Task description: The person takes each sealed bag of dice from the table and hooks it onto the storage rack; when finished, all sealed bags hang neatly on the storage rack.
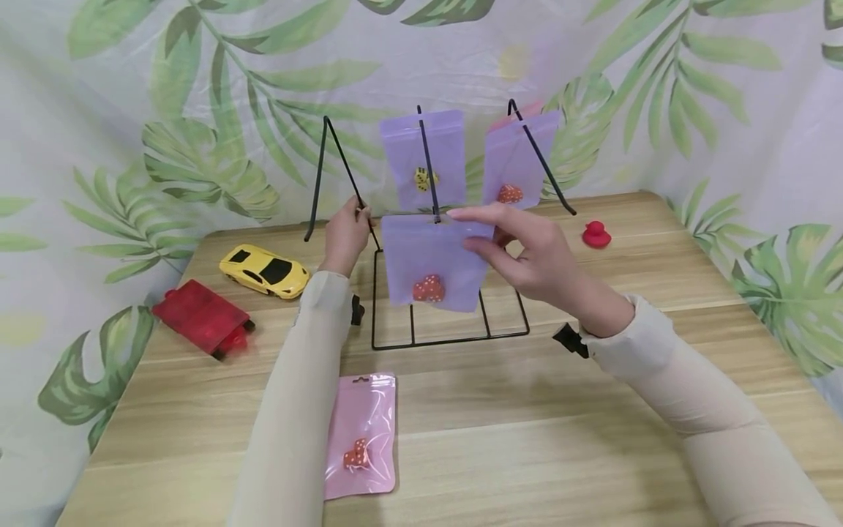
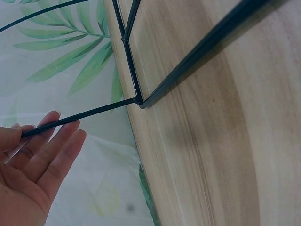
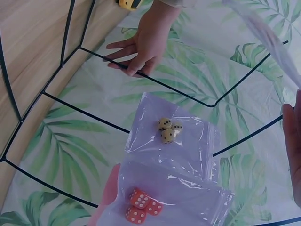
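Note:
My left hand point(image 1: 347, 234) pinches the left upright of a black wire display rack point(image 1: 374, 300); in the left wrist view, thumb and fingers meet at the thin rod point(image 2: 94, 111). With my right hand point(image 1: 533, 252) I hold a purple zip bag point(image 1: 405, 256) by its upper right corner, the thumb on its front. Red dice point(image 1: 428, 288) lie inside it. The bag's top edge is right at the front tip of the rack's middle hook point(image 1: 428, 161). Behind it on that hook hangs a purple bag point(image 1: 402, 146) of yellow dice point(image 1: 423, 178).
Another purple bag point(image 1: 520, 157), with red dice, hangs on the right hook, a pink one behind it. A pink bag point(image 1: 362, 410) of red dice lies near my left forearm. A yellow toy car point(image 1: 263, 271) and red toy vehicle point(image 1: 200, 315) stand left, a red duck point(image 1: 596, 234) right.

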The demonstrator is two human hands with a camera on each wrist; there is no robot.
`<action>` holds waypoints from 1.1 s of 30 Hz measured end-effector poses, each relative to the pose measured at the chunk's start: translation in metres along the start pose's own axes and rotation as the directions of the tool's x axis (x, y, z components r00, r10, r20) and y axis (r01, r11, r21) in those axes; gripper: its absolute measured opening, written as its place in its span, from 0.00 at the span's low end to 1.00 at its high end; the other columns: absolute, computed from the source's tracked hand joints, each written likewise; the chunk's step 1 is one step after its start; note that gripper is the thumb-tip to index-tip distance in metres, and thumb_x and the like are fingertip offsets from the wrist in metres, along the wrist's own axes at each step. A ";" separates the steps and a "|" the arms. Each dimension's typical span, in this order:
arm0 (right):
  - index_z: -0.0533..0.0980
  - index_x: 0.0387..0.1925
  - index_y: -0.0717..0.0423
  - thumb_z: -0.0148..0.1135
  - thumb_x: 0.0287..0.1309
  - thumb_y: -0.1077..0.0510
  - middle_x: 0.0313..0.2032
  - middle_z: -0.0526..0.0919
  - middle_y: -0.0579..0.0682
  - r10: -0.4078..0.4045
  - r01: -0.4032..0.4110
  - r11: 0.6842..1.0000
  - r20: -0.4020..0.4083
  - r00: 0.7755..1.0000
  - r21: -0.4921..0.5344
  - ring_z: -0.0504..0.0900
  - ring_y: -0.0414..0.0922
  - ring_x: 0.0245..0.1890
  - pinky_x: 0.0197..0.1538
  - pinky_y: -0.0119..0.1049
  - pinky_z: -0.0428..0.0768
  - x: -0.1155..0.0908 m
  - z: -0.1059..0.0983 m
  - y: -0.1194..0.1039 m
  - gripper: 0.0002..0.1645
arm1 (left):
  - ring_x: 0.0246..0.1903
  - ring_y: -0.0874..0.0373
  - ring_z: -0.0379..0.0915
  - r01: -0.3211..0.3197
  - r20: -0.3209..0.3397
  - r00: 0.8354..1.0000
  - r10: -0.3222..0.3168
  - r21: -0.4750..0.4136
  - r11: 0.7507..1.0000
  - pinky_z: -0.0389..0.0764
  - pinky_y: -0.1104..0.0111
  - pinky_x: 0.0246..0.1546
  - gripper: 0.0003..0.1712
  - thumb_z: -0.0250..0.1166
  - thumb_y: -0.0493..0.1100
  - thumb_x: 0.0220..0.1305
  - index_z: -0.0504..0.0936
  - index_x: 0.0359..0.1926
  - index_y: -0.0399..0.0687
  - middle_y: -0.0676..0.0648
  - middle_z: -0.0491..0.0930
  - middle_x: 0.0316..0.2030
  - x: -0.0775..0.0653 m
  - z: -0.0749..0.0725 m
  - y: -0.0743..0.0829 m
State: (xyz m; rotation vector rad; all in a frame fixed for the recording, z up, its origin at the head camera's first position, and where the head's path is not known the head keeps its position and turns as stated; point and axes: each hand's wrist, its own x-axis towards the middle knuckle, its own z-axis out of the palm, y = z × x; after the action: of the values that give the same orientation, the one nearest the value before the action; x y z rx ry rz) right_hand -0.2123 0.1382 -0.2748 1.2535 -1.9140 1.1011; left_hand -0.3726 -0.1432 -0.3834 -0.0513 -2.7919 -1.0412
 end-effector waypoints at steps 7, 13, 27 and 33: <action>0.79 0.49 0.66 0.69 0.50 0.75 0.44 0.86 0.59 0.007 -0.006 1.000 -0.007 1.000 0.027 0.78 0.37 0.29 0.35 0.24 0.77 0.004 0.001 0.006 0.22 | 0.27 0.50 0.72 0.019 0.016 1.000 -0.019 0.002 1.000 0.70 0.63 0.28 0.18 0.44 0.49 0.80 0.75 0.54 0.43 0.45 0.86 0.43 0.002 0.001 -0.001; 0.80 0.49 0.66 0.67 0.60 0.67 0.42 0.86 0.58 -0.012 0.015 0.996 -0.029 1.000 0.089 0.77 0.37 0.30 0.34 0.23 0.76 0.006 0.000 0.003 0.15 | 0.29 0.50 0.73 0.026 0.025 0.999 -0.026 -0.001 1.000 0.70 0.62 0.29 0.18 0.44 0.50 0.80 0.75 0.54 0.44 0.44 0.86 0.45 0.001 -0.001 0.001; 0.80 0.51 0.64 0.68 0.56 0.71 0.46 0.87 0.57 0.063 -0.062 0.995 0.010 0.998 -0.074 0.79 0.39 0.30 0.35 0.23 0.77 0.010 0.000 0.019 0.20 | 0.32 0.48 0.75 0.013 0.020 1.000 -0.013 0.008 1.000 0.72 0.61 0.32 0.19 0.44 0.49 0.80 0.75 0.54 0.43 0.44 0.85 0.43 0.000 -0.001 0.000; 0.79 0.54 0.61 0.66 0.60 0.68 0.48 0.86 0.56 0.065 -0.064 0.987 0.001 0.998 -0.145 0.79 0.40 0.28 0.35 0.23 0.77 0.018 0.002 0.033 0.20 | 0.33 0.48 0.75 0.014 0.019 1.000 -0.014 0.000 1.000 0.72 0.60 0.34 0.19 0.44 0.49 0.80 0.75 0.54 0.43 0.44 0.86 0.44 -0.001 -0.003 0.001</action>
State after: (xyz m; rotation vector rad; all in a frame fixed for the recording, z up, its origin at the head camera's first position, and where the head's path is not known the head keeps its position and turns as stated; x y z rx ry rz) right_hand -0.2492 0.1357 -0.2717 1.1230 -2.0129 0.9718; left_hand -0.3712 -0.1442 -0.3810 -0.0424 -2.8135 -1.0496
